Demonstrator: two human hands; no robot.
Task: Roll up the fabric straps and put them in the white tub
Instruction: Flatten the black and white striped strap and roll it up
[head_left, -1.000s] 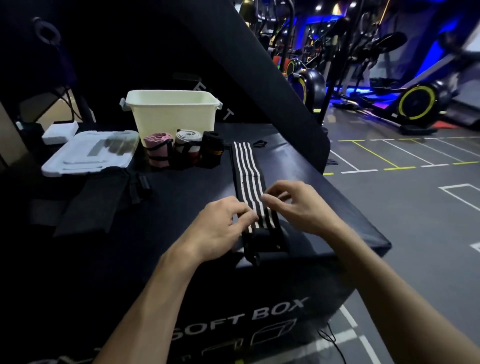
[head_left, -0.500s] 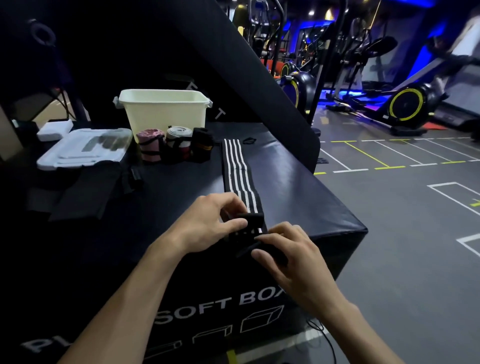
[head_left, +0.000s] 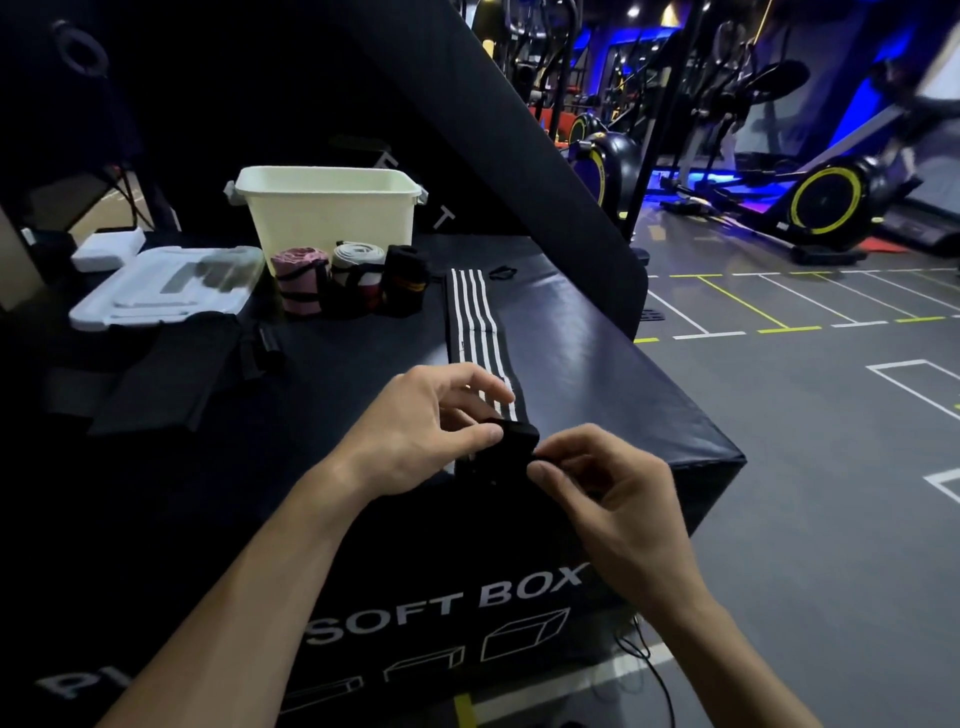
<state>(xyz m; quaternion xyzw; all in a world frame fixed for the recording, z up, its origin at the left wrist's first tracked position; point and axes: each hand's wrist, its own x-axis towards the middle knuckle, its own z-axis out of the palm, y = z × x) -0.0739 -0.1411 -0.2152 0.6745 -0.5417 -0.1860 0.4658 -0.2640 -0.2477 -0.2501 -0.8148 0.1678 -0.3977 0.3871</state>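
Observation:
A black strap with white stripes (head_left: 470, 322) lies lengthwise on the black soft box (head_left: 597, 364). Its near end is folded into a small black roll at the box's front edge. My left hand (head_left: 421, 426) pinches that roll from the left, and my right hand (head_left: 608, 488) pinches it from the right. The white tub (head_left: 324, 213) stands at the back of the box. In front of the tub stand three rolled straps: a pink one (head_left: 300, 278), a grey-white one (head_left: 357, 275) and a black one (head_left: 405, 278).
A white tray-like lid (head_left: 166, 286) and a white block (head_left: 106, 248) lie at the back left. Flat black straps (head_left: 161, 374) lie on the left of the box. A slanted black pad rises behind the tub. Gym bikes stand on the floor to the right.
Both hands went from smoothing the flat strap to its near end and folded it over. The rolled end now sits a little farther up the strap.

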